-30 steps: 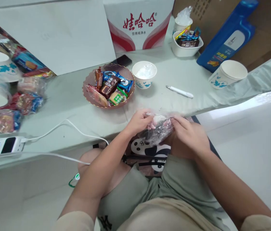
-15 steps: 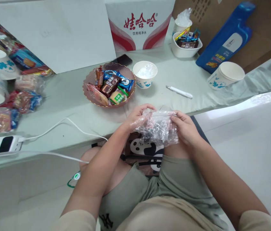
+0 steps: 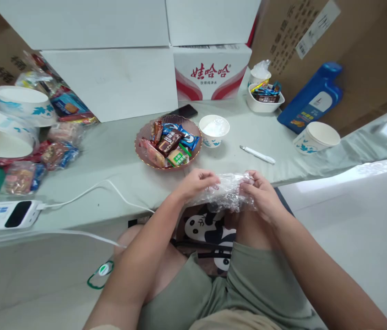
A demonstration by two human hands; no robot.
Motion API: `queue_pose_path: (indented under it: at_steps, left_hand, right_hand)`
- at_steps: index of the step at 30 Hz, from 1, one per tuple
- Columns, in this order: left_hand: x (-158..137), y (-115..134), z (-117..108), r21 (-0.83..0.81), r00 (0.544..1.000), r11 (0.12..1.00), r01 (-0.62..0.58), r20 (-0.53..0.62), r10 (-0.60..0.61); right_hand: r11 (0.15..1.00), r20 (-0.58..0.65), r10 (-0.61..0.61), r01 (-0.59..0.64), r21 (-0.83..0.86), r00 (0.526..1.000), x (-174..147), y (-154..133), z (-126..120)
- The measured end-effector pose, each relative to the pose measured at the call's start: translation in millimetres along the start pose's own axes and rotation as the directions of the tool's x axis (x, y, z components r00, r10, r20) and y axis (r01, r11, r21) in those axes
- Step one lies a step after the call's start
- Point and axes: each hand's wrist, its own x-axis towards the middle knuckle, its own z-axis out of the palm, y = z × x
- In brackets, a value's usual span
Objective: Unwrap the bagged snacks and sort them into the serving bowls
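Crinkled clear plastic wrap (image 3: 229, 191) stretches between my hands, above my lap at the table's front edge. My left hand (image 3: 198, 181) is closed on its left side, thumb and fingers pinched together. At the other end, my right hand (image 3: 260, 190) pinches the film between thumb and fingers. Beyond them stands a pinkish bowl (image 3: 141, 158) with a gold rim, holding several wrapped snacks. A paper cup (image 3: 214, 141) with crumpled clear plastic inside is right of the bowl. Farther right lies a white pen-like tool (image 3: 258, 154).
A white power strip (image 3: 8, 215) with cables lies at the left, near paper tubs (image 3: 24, 105) and packaged snacks (image 3: 21, 178). White cartons (image 3: 111, 82) line the back. On the right are a blue bottle (image 3: 312, 101), stacked cups (image 3: 317, 137) and a white snack container (image 3: 265, 105).
The camera view has tilted up, so the table items appear lower. Both hands still hold the plastic wrap, which is bunched differently between them.
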Motion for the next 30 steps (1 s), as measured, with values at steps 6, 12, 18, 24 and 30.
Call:
queue_pose_path:
  at_steps: [6,12,18,24,30]
  left_hand:
    - [0.9,-0.2,4.9,-0.248,0.989,0.969,-0.005,-0.143,-0.032]
    - [3.8,-2.8,15.0,-0.303,0.965,0.916,0.263,0.062,-0.257]
    - [2.3,-0.3,7.1,-0.264,0.982,0.947,0.185,0.076,-0.171]
    - [5.8,1.2,-5.7,-0.428,0.968,0.874,0.229,0.197,-0.158]
    - [10.1,-10.6,12.6,0.233,0.938,0.969,-0.082,-0.311,0.154]
  right_hand:
    - [0.998,-0.012,-0.006,0.006,0.063,1.0,3.0,-0.8,12.8]
    - [0.992,-0.068,-0.072,0.079,0.1,0.995,-0.1,-1.4,17.3]
    - [0.998,-0.054,-0.037,0.04,0.054,0.998,1.4,-1.5,2.6]
    - [1.0,0.217,-0.025,0.024,0.006,0.976,-6.4,-5.5,-18.6]
    - [0.864,-0.023,-0.124,0.097,-0.494,0.992,-3.4,-5.8,-21.7]
